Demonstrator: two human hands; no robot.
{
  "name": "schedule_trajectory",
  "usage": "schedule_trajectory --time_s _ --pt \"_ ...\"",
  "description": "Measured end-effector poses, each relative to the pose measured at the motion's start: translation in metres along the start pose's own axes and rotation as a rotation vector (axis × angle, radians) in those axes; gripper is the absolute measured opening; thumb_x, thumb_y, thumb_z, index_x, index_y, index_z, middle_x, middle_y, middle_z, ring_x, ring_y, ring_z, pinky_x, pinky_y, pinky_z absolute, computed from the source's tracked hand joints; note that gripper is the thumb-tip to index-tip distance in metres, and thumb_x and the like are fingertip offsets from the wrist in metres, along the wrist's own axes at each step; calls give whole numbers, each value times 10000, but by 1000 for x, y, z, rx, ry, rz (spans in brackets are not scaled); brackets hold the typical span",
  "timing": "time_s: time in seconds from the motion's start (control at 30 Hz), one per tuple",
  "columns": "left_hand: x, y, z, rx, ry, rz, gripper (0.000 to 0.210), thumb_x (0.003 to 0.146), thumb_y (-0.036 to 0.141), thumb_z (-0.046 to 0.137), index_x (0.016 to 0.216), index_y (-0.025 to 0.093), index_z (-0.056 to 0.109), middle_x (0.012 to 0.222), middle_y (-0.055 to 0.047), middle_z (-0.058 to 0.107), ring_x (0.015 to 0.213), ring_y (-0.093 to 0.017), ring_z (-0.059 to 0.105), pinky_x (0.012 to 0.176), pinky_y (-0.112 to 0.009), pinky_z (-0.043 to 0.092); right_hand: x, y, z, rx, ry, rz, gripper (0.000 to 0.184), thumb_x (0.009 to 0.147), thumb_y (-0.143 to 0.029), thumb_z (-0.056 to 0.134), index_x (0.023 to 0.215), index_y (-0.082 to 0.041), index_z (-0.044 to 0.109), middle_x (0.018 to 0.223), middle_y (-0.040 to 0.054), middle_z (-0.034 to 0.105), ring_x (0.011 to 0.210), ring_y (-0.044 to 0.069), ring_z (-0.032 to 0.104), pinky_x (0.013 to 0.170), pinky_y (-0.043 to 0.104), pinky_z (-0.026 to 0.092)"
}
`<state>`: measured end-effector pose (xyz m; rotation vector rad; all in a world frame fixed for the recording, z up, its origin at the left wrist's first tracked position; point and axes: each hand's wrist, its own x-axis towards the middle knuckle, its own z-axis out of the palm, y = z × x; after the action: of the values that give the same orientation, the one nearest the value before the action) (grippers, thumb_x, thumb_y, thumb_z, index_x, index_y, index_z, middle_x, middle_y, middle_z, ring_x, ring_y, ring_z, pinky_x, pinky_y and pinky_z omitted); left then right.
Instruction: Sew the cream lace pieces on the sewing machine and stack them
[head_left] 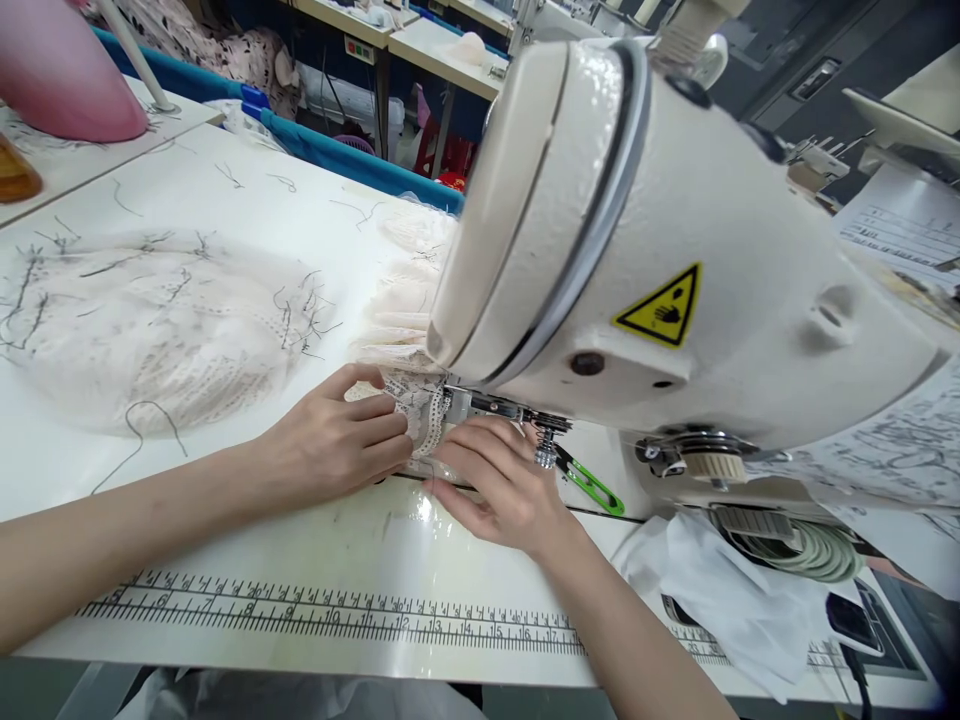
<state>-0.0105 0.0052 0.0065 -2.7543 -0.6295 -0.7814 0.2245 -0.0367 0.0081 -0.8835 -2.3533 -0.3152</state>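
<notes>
My left hand (341,435) rests on the table just left of the needle area. Its fingers are curled down onto the edge of a pale lace fabric (409,385), part of which lies hidden behind the sewing machine (555,220). On the near side of the presser foot, my right hand (502,480) bends its fingers over the same lace, thumb and forefinger close together at its front edge. The machine head covers part of this hand's fingertips. Green thread snips (592,485) lie just right of my right hand.
A sheer cream lace piece (172,330) with dark loose threads lies at left. A printed ruler (330,615) runs along the front edge. White cloth (727,600), a coil of pale green tape (817,550) and a black device (851,620) sit at right. A blue-edged trough (345,155) borders the back.
</notes>
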Motion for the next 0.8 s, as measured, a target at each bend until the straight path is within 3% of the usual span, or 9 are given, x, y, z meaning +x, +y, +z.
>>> schedule_trajectory --time_s 0.07,0.13,0.2,0.3,0.43,0.57,0.67,0.8 --pt "0 1 0 14 20 15 321 998 166 469 695 223 562 646 54 523 631 -132 471 926 -349 414 4 -2 1 7 -19 11 152 973 -352 611 986 -220 684 997 -12 740 957 137 639 798 318 458" --pt "0 2 0 22 48 34 310 982 149 507 682 212 554 652 50 514 638 -133 459 928 -353 417 8 -4 2 4 -24 -6 81 964 -242 611 932 -226 684 930 -33 736 936 120 633 831 299 457" --pt "0 2 0 22 59 45 297 965 138 536 677 210 554 663 49 517 648 -133 458 941 -356 415 10 -5 2 14 -31 -33 130 946 -151 604 888 -233 686 871 -44 729 889 113 631 867 293 462" --pt "0 2 1 36 70 73 291 961 135 537 680 208 559 664 47 517 653 -134 461 945 -366 421 9 -6 2 38 -33 -28 115 948 -162 611 904 -232 690 869 -38 728 880 118 636 900 309 474" --pt "3 2 -3 79 124 112 292 958 104 527 684 203 551 638 46 506 645 -135 456 873 -359 444 9 -7 6 98 -2 -33 76 943 -181 642 886 -211 680 893 -28 731 906 121 641 973 327 485" --pt "6 3 -7 84 67 153 280 957 112 525 694 200 563 655 28 574 645 -146 514 745 -331 461 10 -7 9 127 18 -75 136 927 -92 635 855 -197 683 871 -28 742 894 112 644 1050 318 484" --pt "7 2 -6 -13 -17 101 195 984 187 474 925 163 658 908 -49 719 847 -200 639 811 -349 503 10 -6 8 150 15 -89 120 927 -75 631 898 -172 697 856 -21 751 880 108 671 1044 299 505" --pt "3 -3 1 -73 -105 56 402 988 260 401 1281 55 584 1254 -151 690 1172 -267 626 1018 -380 478 12 -7 7 146 -5 -79 155 926 -44 609 909 -167 701 876 -24 768 862 105 697 1010 275 529"
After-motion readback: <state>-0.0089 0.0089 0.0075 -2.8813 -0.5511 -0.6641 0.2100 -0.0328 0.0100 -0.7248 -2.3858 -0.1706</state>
